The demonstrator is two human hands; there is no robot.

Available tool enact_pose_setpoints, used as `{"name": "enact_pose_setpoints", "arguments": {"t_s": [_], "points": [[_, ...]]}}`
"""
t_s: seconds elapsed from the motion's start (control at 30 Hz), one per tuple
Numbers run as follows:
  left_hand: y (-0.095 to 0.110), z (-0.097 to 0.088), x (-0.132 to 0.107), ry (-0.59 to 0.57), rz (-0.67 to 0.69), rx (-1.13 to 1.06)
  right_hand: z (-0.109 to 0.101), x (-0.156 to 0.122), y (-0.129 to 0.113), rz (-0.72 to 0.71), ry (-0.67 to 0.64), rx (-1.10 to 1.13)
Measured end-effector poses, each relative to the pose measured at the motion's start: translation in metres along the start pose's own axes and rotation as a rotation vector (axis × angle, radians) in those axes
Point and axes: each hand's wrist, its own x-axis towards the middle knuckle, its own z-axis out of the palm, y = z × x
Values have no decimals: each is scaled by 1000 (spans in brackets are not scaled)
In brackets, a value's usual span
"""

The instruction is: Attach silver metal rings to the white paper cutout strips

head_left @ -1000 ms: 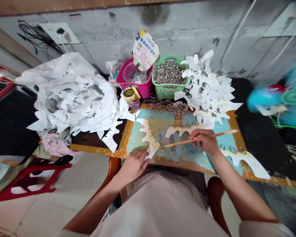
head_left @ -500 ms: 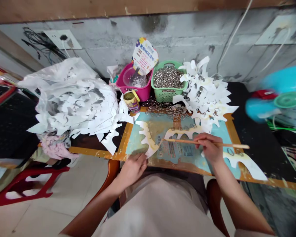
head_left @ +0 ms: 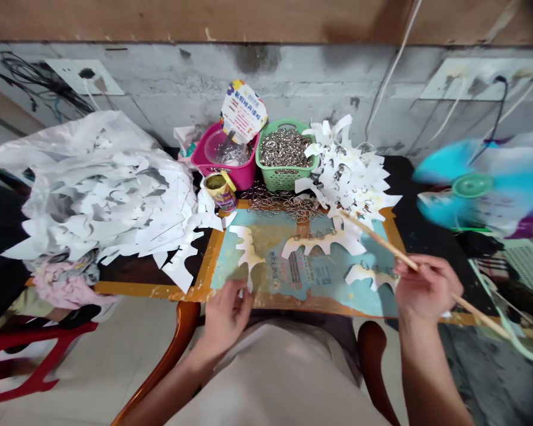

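One white paper strip [head_left: 249, 251] lies just beyond the left hand [head_left: 228, 313], whether pinched I cannot tell; the right hand [head_left: 426, 287], pinching a wooden stick [head_left: 384, 244], has swung away, so the tip is off the strip, near the paper pile [head_left: 373, 177] beyond that grip.

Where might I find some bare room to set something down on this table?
Bare: the blue mat between the left paper strip and middle paper strip, and the black tabletop between mat and fan. Crowded: the back, with the paper heap, pink basket, green basket and metal rings.
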Motion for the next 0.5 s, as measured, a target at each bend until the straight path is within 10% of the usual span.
{"name": "enact_pose_setpoints", "arguments": {"t_s": [0.3,0.5], "points": [[88,80,23,-529,441,78,-86,7,-18,-106,225,-322],[134,137,44,-612,484,200,-120,-38,-12,-393,37,-761]]}}
